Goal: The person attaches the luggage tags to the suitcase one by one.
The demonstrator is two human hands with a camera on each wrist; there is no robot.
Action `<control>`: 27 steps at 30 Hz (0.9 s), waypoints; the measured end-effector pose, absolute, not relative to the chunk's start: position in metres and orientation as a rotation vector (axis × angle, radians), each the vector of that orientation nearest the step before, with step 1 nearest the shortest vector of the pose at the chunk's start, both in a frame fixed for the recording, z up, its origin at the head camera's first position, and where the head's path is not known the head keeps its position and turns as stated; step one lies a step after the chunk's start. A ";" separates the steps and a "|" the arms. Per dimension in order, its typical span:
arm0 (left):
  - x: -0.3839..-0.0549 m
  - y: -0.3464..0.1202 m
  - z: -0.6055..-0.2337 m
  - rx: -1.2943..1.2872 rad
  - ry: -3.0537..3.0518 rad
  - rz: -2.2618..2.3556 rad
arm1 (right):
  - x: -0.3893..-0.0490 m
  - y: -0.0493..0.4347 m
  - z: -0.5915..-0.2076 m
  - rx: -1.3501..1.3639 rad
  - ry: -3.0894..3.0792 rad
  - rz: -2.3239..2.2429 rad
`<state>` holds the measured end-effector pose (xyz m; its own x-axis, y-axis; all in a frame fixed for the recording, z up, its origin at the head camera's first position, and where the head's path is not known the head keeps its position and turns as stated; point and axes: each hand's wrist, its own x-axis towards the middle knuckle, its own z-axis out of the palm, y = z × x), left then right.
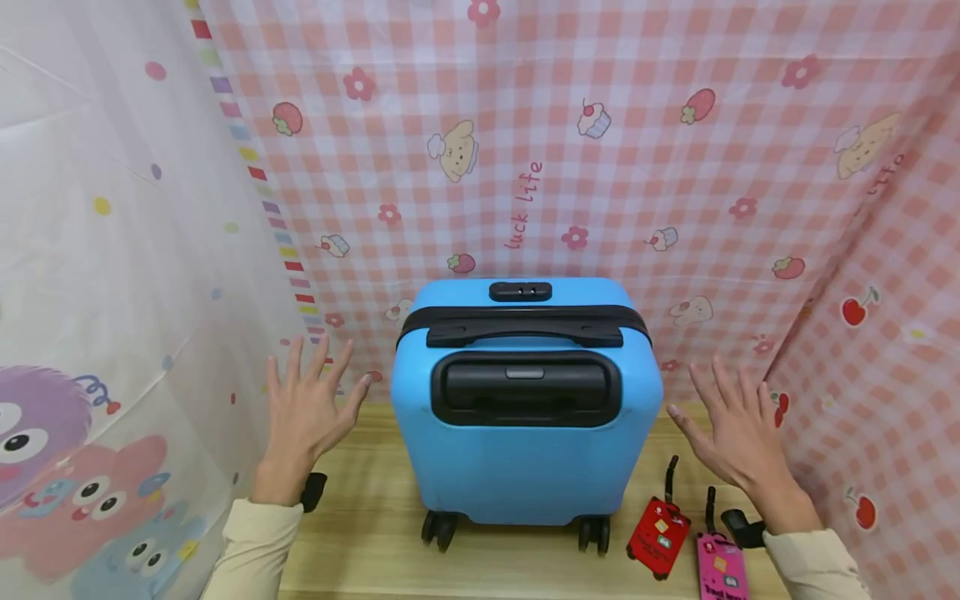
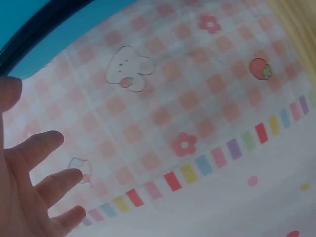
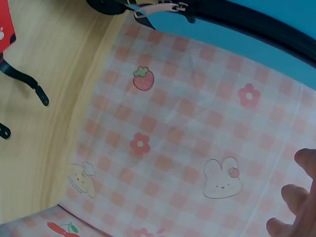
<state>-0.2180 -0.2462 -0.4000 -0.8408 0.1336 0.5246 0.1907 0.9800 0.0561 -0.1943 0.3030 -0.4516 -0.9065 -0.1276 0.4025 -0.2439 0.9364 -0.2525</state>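
Note:
A bright blue suitcase (image 1: 525,475) stands upright on its black wheels in the middle of the head view. Its black handle (image 1: 525,387) lies down in a recess on the near face, below a dark zip band. To the left of the case my left hand (image 1: 303,417) is raised with fingers spread, touching nothing. On the other side my right hand (image 1: 738,433) is held up the same way, apart from the case. A red luggage tag (image 1: 660,537) and a pink luggage tag (image 1: 722,567) lie on the wood, close to my right forearm.
The wooden surface (image 1: 360,533) carries the case and tags. Behind hangs a pink checked cloth (image 1: 630,183), which also covers the right side. A white cloth with cartoon figures (image 1: 150,275) hangs at the left. A zip pull (image 3: 158,9) shows on the case's side.

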 end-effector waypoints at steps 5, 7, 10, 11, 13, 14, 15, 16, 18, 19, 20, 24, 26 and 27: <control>-0.219 -0.241 -0.393 -0.272 -2.501 -0.153 | -0.194 0.302 -0.459 0.319 -2.617 0.448; -0.220 -0.238 -0.390 -0.288 -2.467 -0.185 | -0.194 0.300 -0.463 0.340 -2.583 0.481; -0.220 -0.233 -0.385 -0.312 -2.418 -0.254 | -0.194 0.298 -0.468 0.364 -2.545 0.550; -0.220 -0.232 -0.384 -0.321 -2.402 -0.280 | -0.194 0.297 -0.470 0.371 -2.532 0.579; -0.220 -0.229 -0.380 -0.324 -2.394 -0.342 | -0.193 0.297 -0.475 0.377 -2.509 0.637; -0.220 -0.227 -0.378 -0.325 -2.391 -0.374 | -0.192 0.296 -0.478 0.381 -2.496 0.665; -0.220 -0.226 -0.376 -0.326 -2.387 -0.406 | -0.192 0.296 -0.481 0.383 -2.482 0.692; -0.219 -0.224 -0.374 -0.326 -2.382 -0.440 | -0.191 0.295 -0.484 0.376 -2.482 0.718; -0.219 -0.222 -0.370 -0.325 -2.372 -0.495 | -0.190 0.295 -0.491 0.363 -2.482 0.756; -0.219 -0.220 -0.368 -0.335 -2.358 -0.520 | -0.189 0.295 -0.494 0.351 -2.488 0.775; -0.219 -0.219 -0.366 -0.344 -2.347 -0.546 | -0.188 0.295 -0.497 0.339 -2.497 0.796; -0.220 -0.212 -0.359 -0.384 -2.318 -0.636 | -0.184 0.296 -0.507 0.290 -2.557 0.872; -0.221 -0.207 -0.356 -0.398 -2.313 -0.684 | -0.181 0.296 -0.512 0.265 -2.593 0.914; -0.222 -0.205 -0.355 -0.403 -2.309 -0.707 | -0.180 0.296 -0.514 0.254 -2.607 0.933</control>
